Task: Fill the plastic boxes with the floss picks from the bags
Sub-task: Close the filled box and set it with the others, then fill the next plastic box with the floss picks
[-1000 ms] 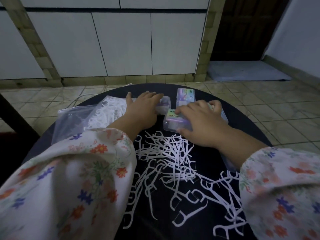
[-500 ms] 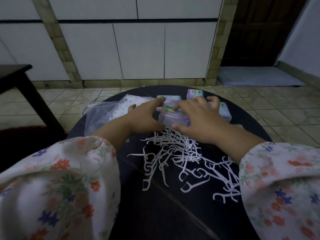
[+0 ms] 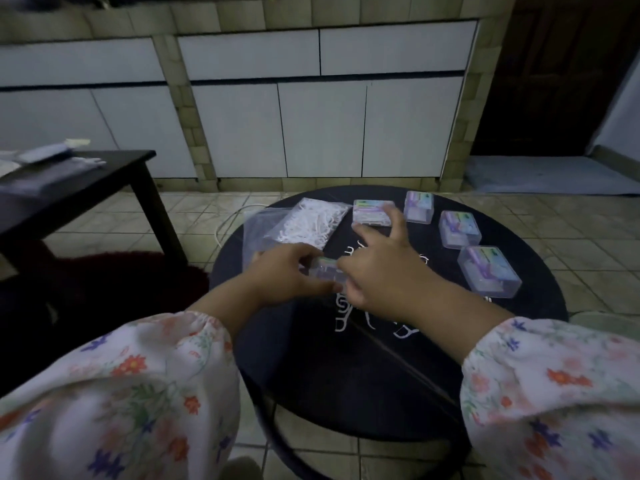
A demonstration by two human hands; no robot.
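A small clear plastic box (image 3: pixel 323 273) is lifted above the round black table (image 3: pixel 398 368), held between both hands. My left hand (image 3: pixel 287 275) grips its left end. My right hand (image 3: pixel 377 268) pinches its right end, with other fingers spread. Several more clear boxes with purple labels lie along the table's far and right edge: one (image 3: pixel 372 211) at the back, one (image 3: pixel 419 206) beside it, one (image 3: pixel 459 229) further right. A clear bag of white floss picks (image 3: pixel 308 221) lies at the back left. Loose floss picks (image 3: pixel 349 308) lie under my hands, mostly hidden.
Another labelled box (image 3: pixel 488 271) sits at the table's right edge. An emptier clear bag (image 3: pixel 259 230) lies beside the full one. A low black table (image 3: pixel 79 181) with papers stands to the left. White cabinets (image 3: pixel 322 129) and tiled floor lie behind.
My head has risen and pulled back, so the table looks smaller. Both hands have lifted one box off the table and brought it left and nearer; the other boxes now show uncovered.
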